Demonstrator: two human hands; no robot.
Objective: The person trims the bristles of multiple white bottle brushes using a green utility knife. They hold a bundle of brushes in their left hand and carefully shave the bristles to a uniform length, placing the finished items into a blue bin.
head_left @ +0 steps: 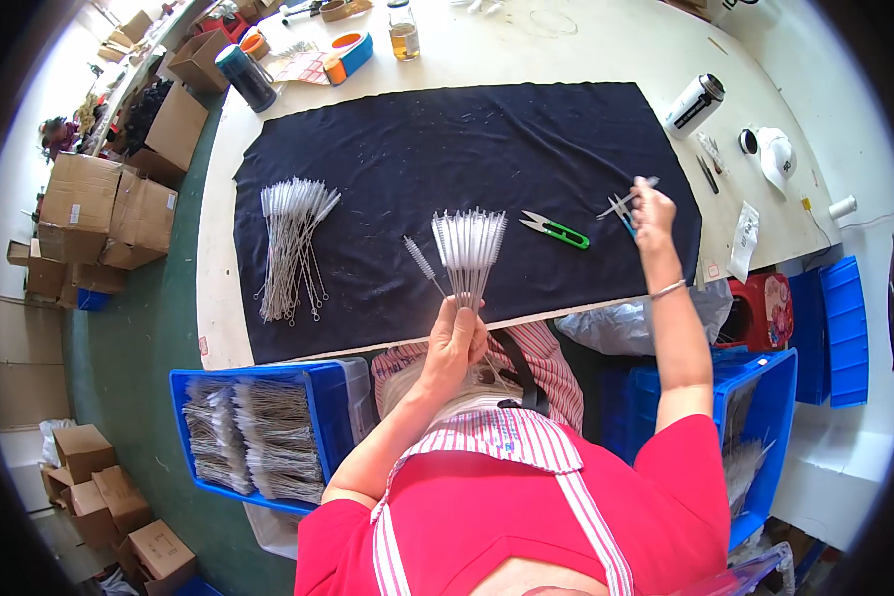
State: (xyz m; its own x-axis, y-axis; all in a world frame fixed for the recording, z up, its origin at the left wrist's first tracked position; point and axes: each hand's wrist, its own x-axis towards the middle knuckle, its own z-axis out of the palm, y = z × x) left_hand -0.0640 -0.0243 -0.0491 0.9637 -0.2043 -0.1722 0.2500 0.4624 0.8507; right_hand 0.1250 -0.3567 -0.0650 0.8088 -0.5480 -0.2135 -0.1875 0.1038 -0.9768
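My left hand (454,343) is wrapped round the wire stems of a bundle of white-bristled tube brushes (472,243), heads up. One brush (422,260) splays out to the left of that bundle. Over the right part of the dark cloth (368,139), my right hand (654,213) has its fingers closed in a pinch. Thin pale pieces (616,207) and a bit of blue show beside those fingers, too blurred to name. Between the hands lie green-handled thread snips (564,233). A loose pile of similar brushes (293,243) rests on the cloth's left side.
Blue bins (313,422) with many brushes stand left of my lap, and another blue bin (765,437) is at the right. Along the table's back are a dark tumbler (245,77), a tape dispenser (350,55) and a glass jar (403,35). A bottle (695,104) stands far right.
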